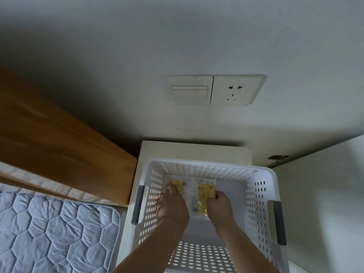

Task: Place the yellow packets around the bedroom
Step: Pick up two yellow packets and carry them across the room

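In the head view, two yellow packets lie side by side on the floor of a white basket (262,196) in the lower centre of the frame. Each is bright yellow with small dark-and-white printed figures and sits in a clear wrapper with a wide transparent border. The left packet (178,187) is toward the basket's far left corner; the right packet (204,196) is just beside it, a strip of clear film between them.

The left hand (171,205) reaches down with fingers extended, the fingertips resting on the left packet; it grasps nothing that can be seen. The right hand (219,203) has its fingers curled at the right packet's right edge, holding it.

The basket has perforated walls and two grey handles, one on each side. It stands on one white nightstand (195,149). On the wall above are one switch (190,93) and one socket (235,91). A wooden headboard (59,142) and a blue quilted mattress (49,229) fill the left.
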